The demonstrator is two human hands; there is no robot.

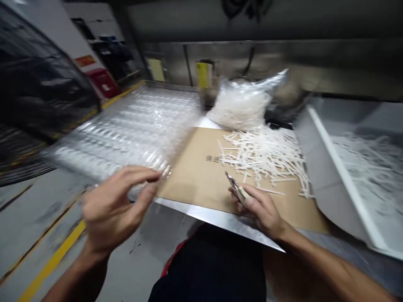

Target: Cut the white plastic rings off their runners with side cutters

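Note:
My right hand (pixel 256 205) is closed around a pair of cutting nippers (pixel 237 191), whose metal jaws point up and left over the brown cardboard sheet (pixel 192 180). My left hand (pixel 116 205) is at the near right corner of a clear plastic tray (pixel 135 130) with rows of moulded pockets. Its thumb and forefinger are drawn together in a pinch; blur hides whatever may be between them. Beyond the nippers, many thin white plastic strips (pixel 267 155) lie in a loose pile on the cardboard.
Behind the pile stands a clear bag (pixel 242 102) full of small pale pieces. To the right, a light grey bin (pixel 343 180) holds more white strips. A metal table edge (pixel 217 216) runs along the front. Yellow floor lines (pixel 56 260) show at the lower left.

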